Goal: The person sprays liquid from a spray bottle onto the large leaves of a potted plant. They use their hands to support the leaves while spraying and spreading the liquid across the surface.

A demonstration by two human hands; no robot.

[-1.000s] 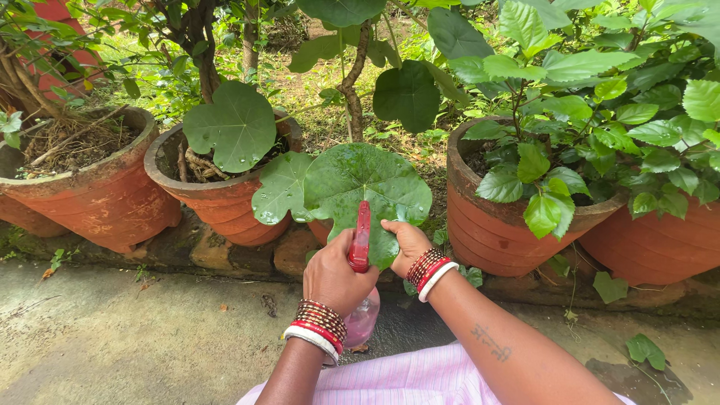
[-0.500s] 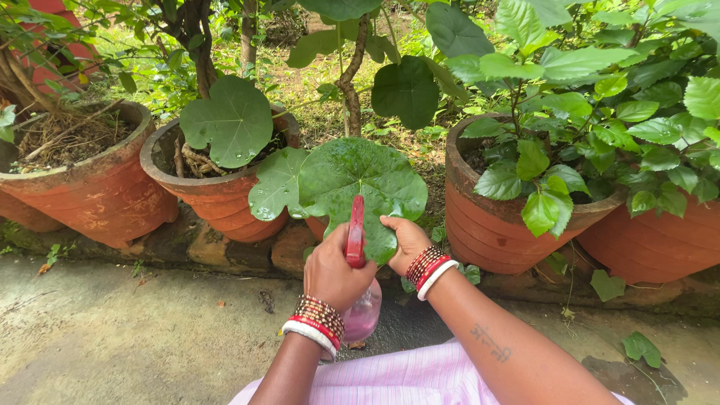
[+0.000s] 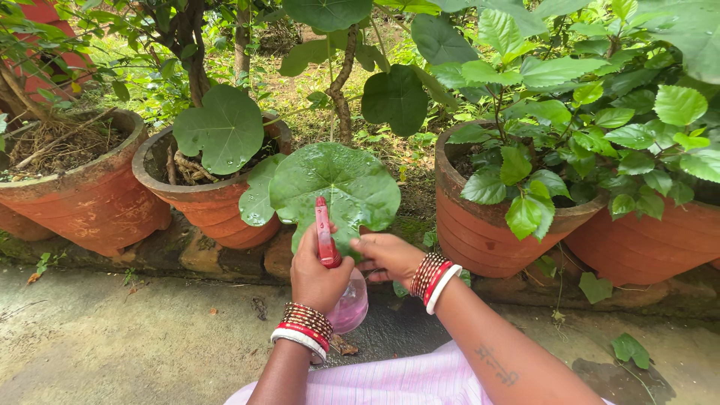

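My left hand (image 3: 315, 276) grips a pink spray bottle (image 3: 347, 306) by its red trigger head (image 3: 324, 232), nozzle pointing up at a large round wet green leaf (image 3: 339, 184). My right hand (image 3: 385, 256) sits just right of the bottle, its fingers pinching the lower edge of that leaf. Both wrists wear red, white and beaded bangles. Water drops cover the leaf's face.
Terracotta pots stand in a row on a low stone ledge: a dry one (image 3: 90, 196) at left, one (image 3: 214, 202) holding the big-leaved plant, two (image 3: 495, 232) with leafy bushes at right. Wet concrete ground (image 3: 135, 337) lies in front. Pink striped cloth (image 3: 390, 382) covers my lap.
Both hands, the bottle and the leaf have shifted left in view. My right hand has slid down from behind the leaf to its lower edge beside the bottle.
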